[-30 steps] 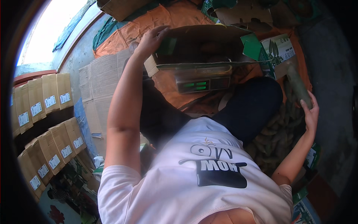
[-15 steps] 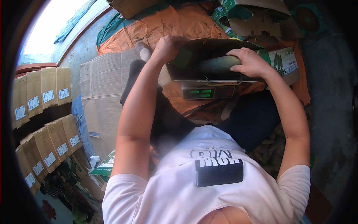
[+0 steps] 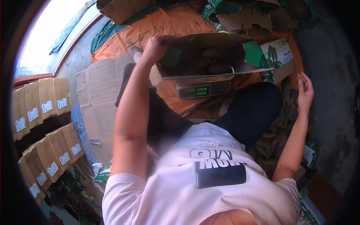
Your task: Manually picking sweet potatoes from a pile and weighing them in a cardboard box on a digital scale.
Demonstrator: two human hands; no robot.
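packing shed | stacked cartons (image 3: pixel 41 108) – weighing scale (image 3: pixel 202 88) – tarp floor (image 3: pixel 123 33)

The carton (image 3: pixel 210 52) sits on the scale (image 3: pixel 202 88), stacked boxes (image 3: pixel 41 108) far left.

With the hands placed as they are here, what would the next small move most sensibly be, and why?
Probably the right hand drops to the pile of long vegetables beside the knee and picks one up. It hangs open and empty just above them, while the left hand grips the rim of the cardboard box, which sits on the scale with some already inside.
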